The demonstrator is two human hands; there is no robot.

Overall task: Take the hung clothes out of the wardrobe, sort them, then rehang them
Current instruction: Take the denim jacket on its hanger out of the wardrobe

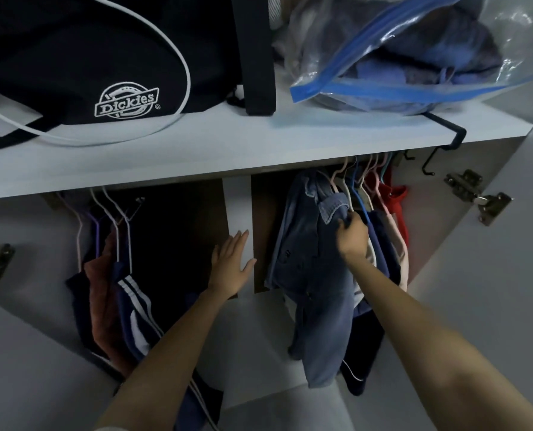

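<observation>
Reaching into the right compartment of the wardrobe, the right hand (pixel 352 236) gripped the top of the denim garment (pixel 308 275), which hung at the centre of the frame beside other clothes on hangers (pixel 363 181) under the white shelf (pixel 197 157). The left hand (pixel 231 262) was released, its straight fingers flat against the white divider panel (pixel 238 206) between the compartments. More garments (pixel 113 290) hung at the lower left, and a black bag (pixel 72 57) and a clear plastic bag (pixel 414 57) lay on the shelf above.
</observation>
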